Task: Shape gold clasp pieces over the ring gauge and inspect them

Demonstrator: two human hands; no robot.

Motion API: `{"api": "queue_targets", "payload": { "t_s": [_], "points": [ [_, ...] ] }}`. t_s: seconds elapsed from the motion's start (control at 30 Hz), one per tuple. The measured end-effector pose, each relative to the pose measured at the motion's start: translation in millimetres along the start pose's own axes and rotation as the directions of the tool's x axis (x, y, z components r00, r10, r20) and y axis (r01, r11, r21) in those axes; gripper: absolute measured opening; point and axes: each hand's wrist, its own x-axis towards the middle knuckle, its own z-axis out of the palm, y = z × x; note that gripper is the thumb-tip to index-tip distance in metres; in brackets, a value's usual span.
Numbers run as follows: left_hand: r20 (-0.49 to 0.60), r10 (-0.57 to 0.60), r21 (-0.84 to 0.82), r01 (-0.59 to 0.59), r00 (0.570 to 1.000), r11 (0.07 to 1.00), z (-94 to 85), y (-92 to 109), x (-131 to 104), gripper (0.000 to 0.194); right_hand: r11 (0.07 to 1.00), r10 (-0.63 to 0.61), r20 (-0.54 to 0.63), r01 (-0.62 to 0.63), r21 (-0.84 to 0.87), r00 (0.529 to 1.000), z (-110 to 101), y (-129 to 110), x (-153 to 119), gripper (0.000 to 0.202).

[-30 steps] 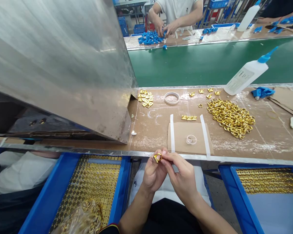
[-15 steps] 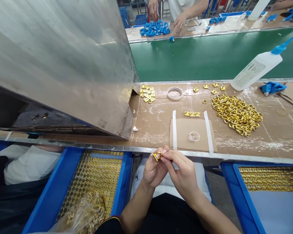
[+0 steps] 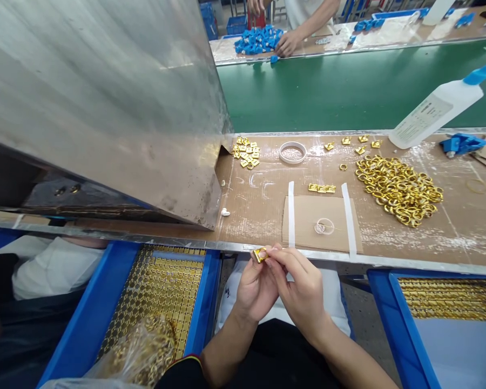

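A shiny gold ring [image 3: 260, 254] with a flat, squarish top is held just in front of the table's near edge. My left hand [image 3: 254, 292] is closed on it, thumb and fingers pinching its left side. From the other side, my right hand [image 3: 302, 283] pinches at the ring's band; those fingertips partly hide it. Just beyond my hands lies a cardboard pad [image 3: 303, 221] fixed with two white tape strips, and on it a small clear round dish [image 3: 324, 226]. Behind the pad sits a short row of gold pieces [image 3: 321, 188].
A heap of gold rings [image 3: 399, 186] lies right, below a leaning white bottle [image 3: 436, 116]. Small gold square pieces [image 3: 246, 151] and a tape roll [image 3: 292, 153] lie left. A metal housing [image 3: 146, 108] blocks the left. Blue trays [image 3: 200, 302] flank me. A co-worker's hand [image 3: 289, 43] is across.
The ring has turned in my fingers, so its flat top shows more and its hoop less. The view has shifted slightly. Across the belt, the co-worker's hand has moved left to a blue part.
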Motion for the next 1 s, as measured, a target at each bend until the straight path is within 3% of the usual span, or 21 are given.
{"api": "queue_targets", "payload": {
  "t_s": [0.13, 0.3, 0.57, 1.0],
  "points": [
    [0.032, -0.034, 0.004, 0.034, 0.999, 0.999, 5.7, 1.1, -0.6, 0.027, 0.999, -0.010, 0.028, 0.009, 0.037, 1.000, -5.9, 2.4, 3.0, 0.021],
    [0.149, -0.041, 0.138, 0.021, 0.988, 0.990, 3.0, 6.9, 3.9, 0.035, 0.993, -0.081, 0.075, 0.074, 0.091, 0.994, -14.3, 2.5, 4.0, 0.025],
    [0.268, 0.010, 0.380, -0.115, 0.963, 0.918, -14.2, 19.1, 8.2, 0.046, 0.989, -0.132, 0.149, 0.120, 0.090, 0.980, -17.0, 0.6, 4.1, 0.024],
    [0.426, 0.171, 0.386, -0.350, 0.888, 0.853, -17.4, 18.8, 7.2, 0.053, 0.986, -0.166, 0.196, 0.165, 0.022, 0.966, -17.7, -11.4, -4.3, 0.022]
  ]
}}
